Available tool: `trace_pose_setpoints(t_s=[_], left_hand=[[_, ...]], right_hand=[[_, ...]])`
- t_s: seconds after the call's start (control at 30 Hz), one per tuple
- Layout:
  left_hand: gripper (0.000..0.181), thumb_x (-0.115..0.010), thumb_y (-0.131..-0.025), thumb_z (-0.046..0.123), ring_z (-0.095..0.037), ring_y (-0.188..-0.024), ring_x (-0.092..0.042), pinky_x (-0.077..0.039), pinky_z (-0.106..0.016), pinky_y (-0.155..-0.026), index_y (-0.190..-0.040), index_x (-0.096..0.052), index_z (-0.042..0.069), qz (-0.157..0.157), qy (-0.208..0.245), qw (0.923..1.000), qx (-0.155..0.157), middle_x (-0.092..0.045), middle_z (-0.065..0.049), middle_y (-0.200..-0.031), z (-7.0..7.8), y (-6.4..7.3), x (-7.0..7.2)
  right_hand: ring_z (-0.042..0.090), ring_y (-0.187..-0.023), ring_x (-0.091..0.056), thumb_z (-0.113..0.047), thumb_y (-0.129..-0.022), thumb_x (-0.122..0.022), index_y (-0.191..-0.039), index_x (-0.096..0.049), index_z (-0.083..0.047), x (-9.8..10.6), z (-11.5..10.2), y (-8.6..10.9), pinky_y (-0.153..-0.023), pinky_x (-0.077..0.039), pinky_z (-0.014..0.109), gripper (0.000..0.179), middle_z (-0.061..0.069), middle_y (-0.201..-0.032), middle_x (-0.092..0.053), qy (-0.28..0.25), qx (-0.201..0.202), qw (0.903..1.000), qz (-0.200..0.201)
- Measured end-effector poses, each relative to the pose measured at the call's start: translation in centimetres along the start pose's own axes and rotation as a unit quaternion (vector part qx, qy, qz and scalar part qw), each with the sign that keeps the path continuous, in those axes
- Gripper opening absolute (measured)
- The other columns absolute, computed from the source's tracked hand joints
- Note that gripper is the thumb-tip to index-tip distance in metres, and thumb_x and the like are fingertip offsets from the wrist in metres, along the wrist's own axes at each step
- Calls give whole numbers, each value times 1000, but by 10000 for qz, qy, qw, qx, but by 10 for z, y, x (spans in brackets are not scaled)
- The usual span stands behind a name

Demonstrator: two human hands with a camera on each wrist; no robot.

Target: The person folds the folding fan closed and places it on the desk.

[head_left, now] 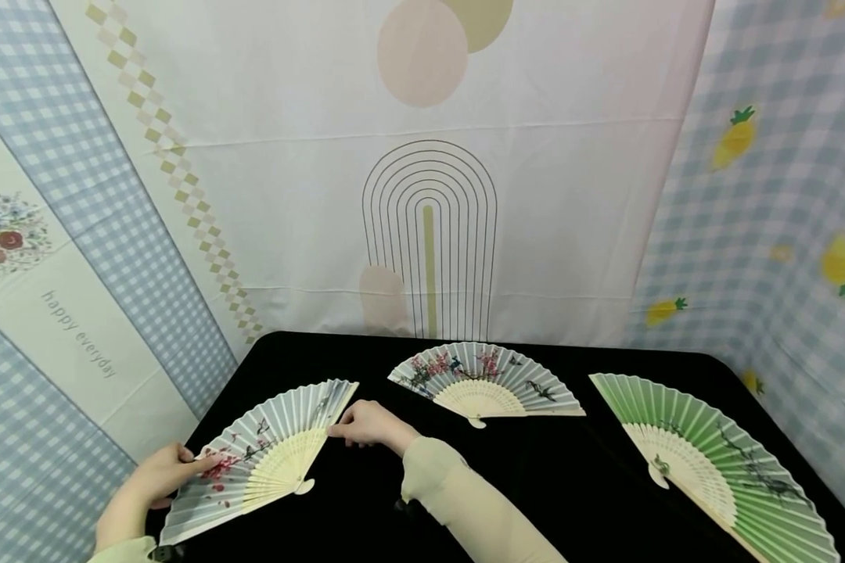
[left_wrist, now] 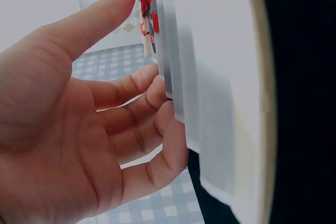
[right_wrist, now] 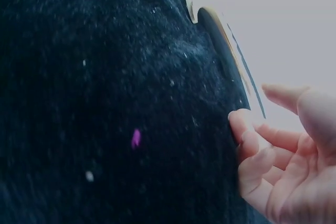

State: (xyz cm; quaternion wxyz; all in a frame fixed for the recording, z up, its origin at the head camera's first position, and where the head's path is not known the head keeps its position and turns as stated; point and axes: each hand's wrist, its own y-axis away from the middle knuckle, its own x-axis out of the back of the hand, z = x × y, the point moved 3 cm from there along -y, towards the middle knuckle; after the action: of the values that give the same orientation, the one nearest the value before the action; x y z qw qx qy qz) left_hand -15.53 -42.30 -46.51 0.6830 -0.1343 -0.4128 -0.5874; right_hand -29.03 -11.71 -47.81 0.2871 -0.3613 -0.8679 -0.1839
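An open white folding fan (head_left: 275, 418) with pink blossoms on its pleated leaf and pale ribs lies at the left of the black table, its pivot toward the lower right. My left hand (head_left: 156, 478) grips the leaf's left outer edge, thumb over the painted face and fingers behind, as the left wrist view shows. At the opposite end, my right hand (head_left: 375, 426) pinches the fan's right guard stick between thumb and fingertips. In the right wrist view the curled fingers (right_wrist: 252, 153) sit beside that stick, close to the black cloth.
A second white fan (head_left: 479, 379) with blossoms and birds lies spread at the back middle of the black table (head_left: 521, 485). A green fan (head_left: 718, 453) is spread at the right. Printed curtains (head_left: 570, 195) hang behind and on both sides.
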Motion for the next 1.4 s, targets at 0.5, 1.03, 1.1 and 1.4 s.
trace_pose_setpoints(t_s=[0.5,1.03,1.1,1.4], left_hand=[[50,-63,-85,49,-23,-77,-51,-52,-39,-56,-85,-50,1,-37,0,9999,139,-49,-10,-84,-3,1,-2],[54,-57,-89,49,-20,-68,-47,-54,-36,-56,-99,-55,-4,-48,379,9992,95,-50,-11,-87,1,4,-3],[54,-56,-90,48,-20,-69,-49,-53,-35,-56,-101,-55,-4,-37,376,9993,7,-51,-10,-87,4,3,-5],[59,-54,-92,45,-21,-75,-56,-54,-37,-62,-114,-52,-10,-150,540,9982,-231,-57,-12,-97,19,4,-3]], right_hand=[[18,-43,-58,-40,-86,-65,-67,-71,-8,-12,-7,0,-38,-48,28,38,5,-55,-64,-1055,-378,9937,28],[18,-44,-60,-18,-93,-58,-75,-64,2,-25,-3,-2,-41,-52,28,27,15,-59,-64,-2441,-692,9673,-21],[22,-47,-62,-17,-95,-53,-77,-61,3,-26,-2,-2,-42,-53,29,28,17,-59,-64,-2638,-629,9625,-86],[31,-52,-64,-13,-100,-41,-84,-49,4,-16,-2,-2,-46,-55,35,25,21,-62,-62,-3106,-304,9496,277]])
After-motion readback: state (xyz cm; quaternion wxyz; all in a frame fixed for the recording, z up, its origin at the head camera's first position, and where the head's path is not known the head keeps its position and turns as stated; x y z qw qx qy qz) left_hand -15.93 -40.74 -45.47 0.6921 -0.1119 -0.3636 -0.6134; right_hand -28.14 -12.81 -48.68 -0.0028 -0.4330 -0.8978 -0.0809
